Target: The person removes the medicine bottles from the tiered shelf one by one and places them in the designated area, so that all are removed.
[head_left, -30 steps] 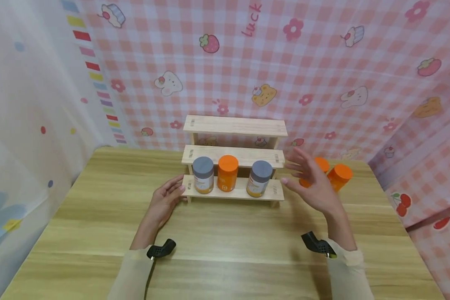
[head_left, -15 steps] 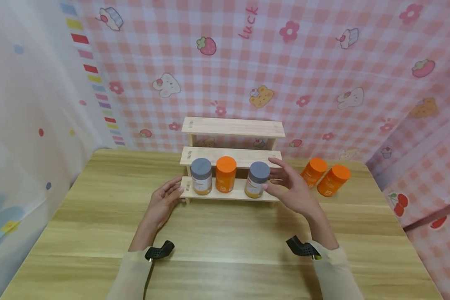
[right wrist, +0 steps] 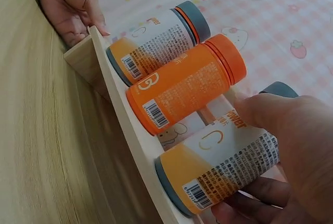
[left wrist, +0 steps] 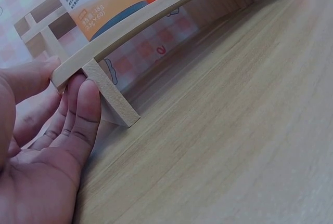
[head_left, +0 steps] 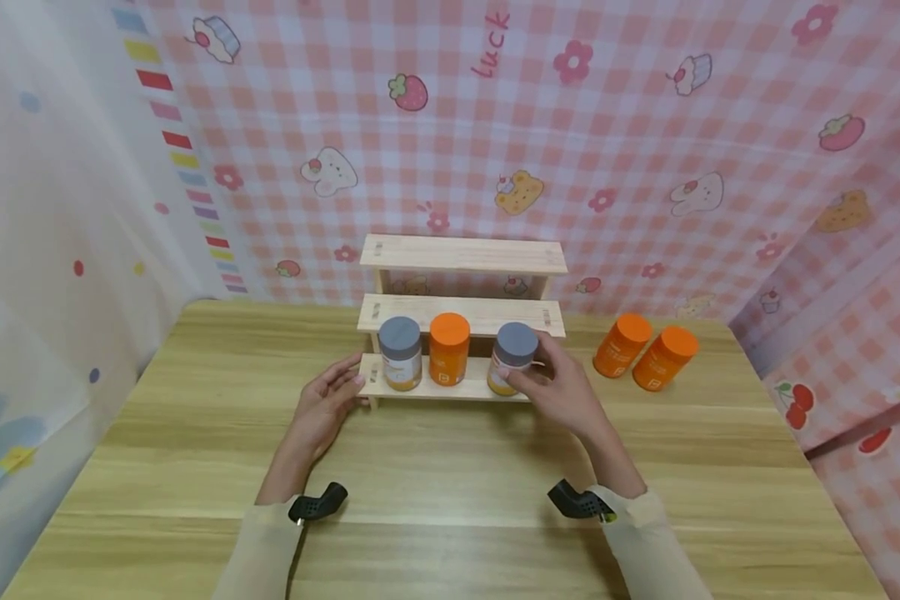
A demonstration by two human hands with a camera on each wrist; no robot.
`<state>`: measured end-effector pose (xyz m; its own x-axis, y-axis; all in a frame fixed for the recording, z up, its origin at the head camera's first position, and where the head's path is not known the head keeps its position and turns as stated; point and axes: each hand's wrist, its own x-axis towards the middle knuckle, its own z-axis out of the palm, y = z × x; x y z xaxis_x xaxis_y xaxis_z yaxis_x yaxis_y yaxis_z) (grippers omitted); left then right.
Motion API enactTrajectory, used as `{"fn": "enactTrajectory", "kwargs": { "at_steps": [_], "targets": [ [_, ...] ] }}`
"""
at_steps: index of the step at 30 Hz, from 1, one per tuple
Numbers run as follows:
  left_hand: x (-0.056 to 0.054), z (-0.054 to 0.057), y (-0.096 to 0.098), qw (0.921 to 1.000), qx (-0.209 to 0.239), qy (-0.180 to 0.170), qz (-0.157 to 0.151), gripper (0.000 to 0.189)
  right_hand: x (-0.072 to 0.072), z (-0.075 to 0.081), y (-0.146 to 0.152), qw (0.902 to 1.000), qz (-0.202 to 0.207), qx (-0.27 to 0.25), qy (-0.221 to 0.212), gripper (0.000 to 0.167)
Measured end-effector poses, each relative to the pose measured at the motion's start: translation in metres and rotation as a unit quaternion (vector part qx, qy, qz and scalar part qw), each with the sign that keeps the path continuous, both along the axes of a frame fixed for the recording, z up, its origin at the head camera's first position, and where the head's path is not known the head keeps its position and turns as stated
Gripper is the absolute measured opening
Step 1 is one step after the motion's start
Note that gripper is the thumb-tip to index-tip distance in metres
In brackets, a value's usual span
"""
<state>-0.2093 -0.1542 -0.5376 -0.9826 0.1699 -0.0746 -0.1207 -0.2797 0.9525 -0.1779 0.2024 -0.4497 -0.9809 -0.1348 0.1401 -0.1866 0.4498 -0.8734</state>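
Observation:
A three-tier wooden step shelf (head_left: 465, 254) stands at the back of the table. On its lowest step are a grey-lidded bottle (head_left: 401, 354) at the left, an orange bottle (head_left: 448, 350) in the middle and another grey-lidded bottle (head_left: 514, 340) at the right. My right hand (head_left: 562, 392) grips that right bottle, thumb in front and fingers behind; in the right wrist view its base is at the step. My left hand (head_left: 328, 408) pinches the left end of the lowest step, thumb (left wrist: 36, 78) on top and fingers curled underneath.
Two orange bottles (head_left: 622, 346) (head_left: 666, 358) stand side by side on the wooden table (head_left: 450, 483), right of the shelf. A pink checked cloth (head_left: 450, 133) hangs behind the table, and a pale curtain (head_left: 52, 250) hangs at the left.
My right hand has moved left from beside the two orange bottles to the right grey-lidded bottle and closed round it. The left hand has kept its hold on the shelf.

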Motion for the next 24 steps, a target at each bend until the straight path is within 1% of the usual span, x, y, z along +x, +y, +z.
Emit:
{"fn": "enactTrajectory", "kwargs": {
  "at_steps": [5,12,17,24],
  "targets": [
    [-0.001,-0.001,0.001,1.0000,0.006,-0.002,0.004,0.056,0.001,0.002,0.004,0.9999,-0.002,0.012,0.006,0.061],
    [0.001,0.000,0.001,0.9999,0.001,-0.010,0.012,0.056,0.001,0.014,0.020,0.9997,0.004,0.009,0.021,0.060],
    [0.001,0.002,0.001,0.9999,0.001,-0.007,0.009,0.056,0.001,0.021,0.036,0.9999,0.001,0.012,0.011,0.060],
    [0.001,0.002,0.000,1.0000,0.003,-0.002,0.005,0.056,0.005,0.028,0.057,0.9993,-0.007,0.036,-0.002,0.061]
  ]
}}
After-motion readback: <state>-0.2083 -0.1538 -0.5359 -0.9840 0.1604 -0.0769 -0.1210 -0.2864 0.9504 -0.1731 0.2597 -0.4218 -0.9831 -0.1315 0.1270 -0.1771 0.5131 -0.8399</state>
